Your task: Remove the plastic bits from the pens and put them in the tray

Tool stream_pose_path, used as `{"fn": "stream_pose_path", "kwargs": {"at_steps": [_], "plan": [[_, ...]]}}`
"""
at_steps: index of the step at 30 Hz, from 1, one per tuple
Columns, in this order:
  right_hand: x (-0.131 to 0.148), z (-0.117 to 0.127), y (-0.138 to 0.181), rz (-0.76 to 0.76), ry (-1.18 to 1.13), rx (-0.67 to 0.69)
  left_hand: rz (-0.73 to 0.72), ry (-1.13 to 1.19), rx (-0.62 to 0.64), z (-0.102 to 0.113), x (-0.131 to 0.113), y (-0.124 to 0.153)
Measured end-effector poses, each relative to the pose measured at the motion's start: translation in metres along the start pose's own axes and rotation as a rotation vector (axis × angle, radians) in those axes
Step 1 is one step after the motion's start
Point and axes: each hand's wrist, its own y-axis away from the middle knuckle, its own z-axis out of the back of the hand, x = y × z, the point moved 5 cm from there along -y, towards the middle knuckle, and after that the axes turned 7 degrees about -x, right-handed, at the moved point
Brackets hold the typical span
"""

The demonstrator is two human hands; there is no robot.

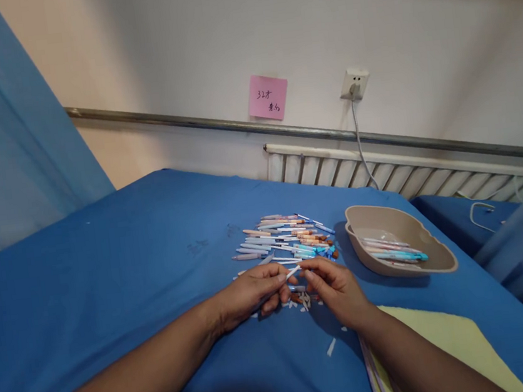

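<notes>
My left hand [251,290] pinches a white stick [293,272], its upper end lies by the fingertips of my right hand [338,288], whose hold I cannot tell, pens [256,241] lie just beyond.

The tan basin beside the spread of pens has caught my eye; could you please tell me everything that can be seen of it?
The tan basin looks like smooth, opaque plastic, with a wavy rim. It stands upright, open side up, on the blue cloth, to the right of the spread of pens. Several pens, some light blue, lie inside. Neither the left hand nor the right hand touches it.
</notes>
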Motion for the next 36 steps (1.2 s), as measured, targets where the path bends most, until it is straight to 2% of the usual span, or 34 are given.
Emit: {"fn": "stream_pose_path", "kwargs": {"at_steps": [3, 7, 10, 14, 22, 30, 34, 36], "plan": [[-0.003, 0.0, 0.0, -0.027, -0.008, -0.002, 0.002, 0.017, -0.023, 0.002, -0.004, -0.001], [-0.009, 0.002, -0.002, -0.026, 0.052, -0.026, -0.016, 0.084, -0.178, 0.015, -0.013, -0.002], [-0.013, 0.002, -0.002, -0.006, 0.126, -0.018, -0.025, 0.151, -0.246, 0.023, -0.018, -0.002], [-0.018, 0.008, -0.004, -0.011, 0.156, -0.06, -0.015, 0.223, -0.272, 0.029, -0.019, -0.002], [-0.031, 0.029, -0.017, -0.094, 0.041, -0.142, 0.022, 0.32, -0.275, 0.031, -0.012, -0.006], [-0.031, 0.017, -0.013, -0.127, 0.023, -0.101, 0.057, 0.354, -0.323, 0.032, -0.007, -0.008], [-0.029, 0.024, -0.014, -0.088, 0.126, -0.073, 0.049, 0.344, -0.341, 0.033, -0.009, -0.009], [-0.026, 0.029, -0.014, -0.05, 0.218, 0.005, 0.048, 0.327, -0.334, 0.033, -0.009, -0.009]]}}
